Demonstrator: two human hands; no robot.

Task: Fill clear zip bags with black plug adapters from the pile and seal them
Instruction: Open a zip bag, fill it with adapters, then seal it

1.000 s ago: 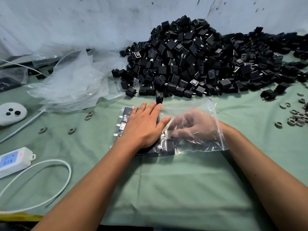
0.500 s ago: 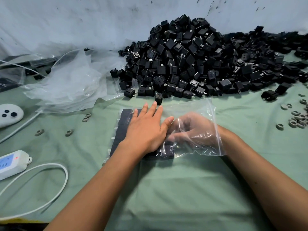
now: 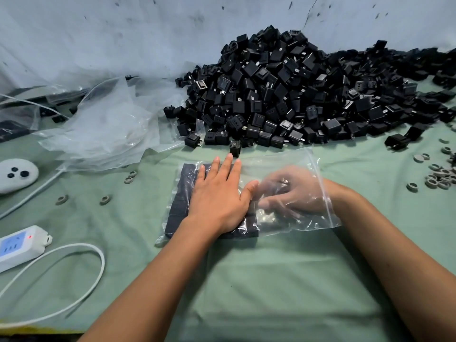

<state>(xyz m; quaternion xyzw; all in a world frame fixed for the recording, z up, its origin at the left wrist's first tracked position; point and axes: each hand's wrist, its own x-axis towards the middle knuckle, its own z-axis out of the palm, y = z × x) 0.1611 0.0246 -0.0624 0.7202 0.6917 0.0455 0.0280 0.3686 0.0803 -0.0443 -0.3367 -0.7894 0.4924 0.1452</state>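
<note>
The zip bag (image 3: 291,164) lies near the middle of the desk (image 3: 271,280), its long axis left to right and its mouth to the right. The left hand (image 3: 218,193) presses flat on the packed adapters (image 3: 181,196). The right hand (image 3: 293,193), inside the mouth, is blurred; I cannot tell its grip.

Green-clothed table (image 3: 283,287) bears adapter pile (image 3: 296,95), zip bag (image 3: 291,169), power strip (image 3: 19,245).

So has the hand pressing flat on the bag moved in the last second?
Barely. The left hand stays flat on the bag, its fingertips still just short of the lone adapter standing at the pile's edge.
</note>
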